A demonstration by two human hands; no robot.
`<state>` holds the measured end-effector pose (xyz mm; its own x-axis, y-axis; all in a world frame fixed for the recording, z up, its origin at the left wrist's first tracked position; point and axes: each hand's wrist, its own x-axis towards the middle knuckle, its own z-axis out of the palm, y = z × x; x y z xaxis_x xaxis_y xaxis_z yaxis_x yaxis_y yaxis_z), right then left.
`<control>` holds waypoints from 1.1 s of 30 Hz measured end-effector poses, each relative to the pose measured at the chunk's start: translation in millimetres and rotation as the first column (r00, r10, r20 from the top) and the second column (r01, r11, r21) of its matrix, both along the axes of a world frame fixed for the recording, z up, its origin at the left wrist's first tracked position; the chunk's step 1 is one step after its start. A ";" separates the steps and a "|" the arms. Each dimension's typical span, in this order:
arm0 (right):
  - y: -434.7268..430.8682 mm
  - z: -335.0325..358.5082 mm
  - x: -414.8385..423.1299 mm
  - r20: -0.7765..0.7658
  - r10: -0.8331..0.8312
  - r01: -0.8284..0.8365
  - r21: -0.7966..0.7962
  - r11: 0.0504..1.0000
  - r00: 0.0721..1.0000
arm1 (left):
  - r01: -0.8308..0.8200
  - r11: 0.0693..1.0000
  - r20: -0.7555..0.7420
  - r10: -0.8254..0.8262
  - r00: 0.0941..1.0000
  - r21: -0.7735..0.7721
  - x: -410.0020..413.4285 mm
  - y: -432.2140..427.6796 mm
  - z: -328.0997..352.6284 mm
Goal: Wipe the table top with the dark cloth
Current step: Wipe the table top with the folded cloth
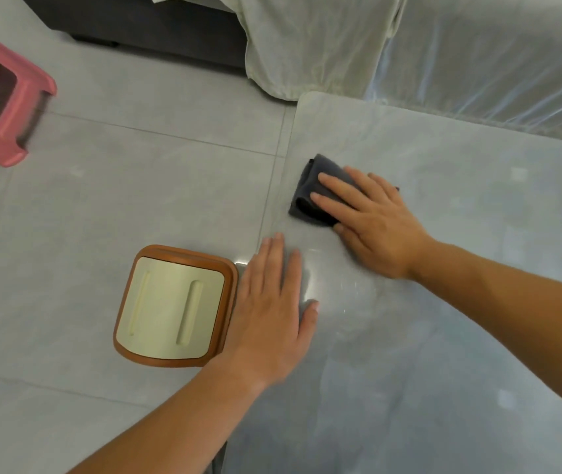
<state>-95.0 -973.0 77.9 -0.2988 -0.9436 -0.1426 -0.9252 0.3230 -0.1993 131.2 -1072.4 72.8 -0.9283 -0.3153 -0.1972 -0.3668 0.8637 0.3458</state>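
The glossy grey table top (443, 319) fills the right half of the view, its left edge running down the middle. A folded dark grey cloth (310, 189) lies near that left edge, toward the far corner. My right hand (371, 220) presses flat on the cloth, fingers stretched over it and pointing left. My left hand (272, 309) rests flat on the table's left edge, palm down with fingers apart, holding nothing.
A brown stool with a cream seat (173, 306) stands on the floor right beside the table's left edge. A pink plastic stool (2, 111) sits far left. A sofa under pale and clear plastic covers (409, 49) lines the back.
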 end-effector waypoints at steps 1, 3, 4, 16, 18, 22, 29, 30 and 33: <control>0.2 -0.7 -4.8 -0.004 -0.068 0.068 -0.007 0.998 0.998 | 0.032 0.999 0.002 -0.032 0.999 -0.001 7.3 6.8 2.0; -7.8 -2.7 1.4 0.021 -0.281 0.281 -0.033 0.959 0.960 | 0.082 0.997 0.012 -0.082 0.997 0.000 21.6 19.4 4.8; -11.8 -3.1 13.0 0.029 -0.359 0.360 -0.049 0.932 0.933 | 0.094 0.996 0.014 -0.094 0.995 -0.004 27.3 23.5 5.2; 11.9 1.8 57.0 0.019 -0.307 0.308 -0.071 0.949 0.951 | 0.095 0.995 0.083 -0.094 0.992 -0.011 82.5 31.3 6.3; -5.4 -2.3 79.1 0.037 -0.466 0.467 -0.088 0.880 0.884 | 0.086 0.996 0.097 -0.086 0.992 0.010 92.5 33.2 4.4; 27.3 -9.2 147.2 -0.001 -0.168 0.167 -0.105 0.980 0.986 | 0.066 0.997 0.130 -0.071 0.989 0.042 111.9 39.5 6.2; 7.1 -2.2 109.7 0.034 -0.258 0.259 -0.064 0.964 0.966 | 0.100 0.990 0.109 -0.110 0.988 0.098 143.1 38.5 5.2; -0.9 -2.6 114.3 0.038 -0.343 0.345 -0.072 0.936 0.939 | 0.103 0.989 0.102 -0.114 0.988 0.111 145.6 38.1 4.6; 9.5 -6.4 164.9 0.038 -0.378 0.380 -0.114 0.918 0.925 | 0.097 0.987 0.115 -0.112 0.987 0.129 152.4 38.9 4.8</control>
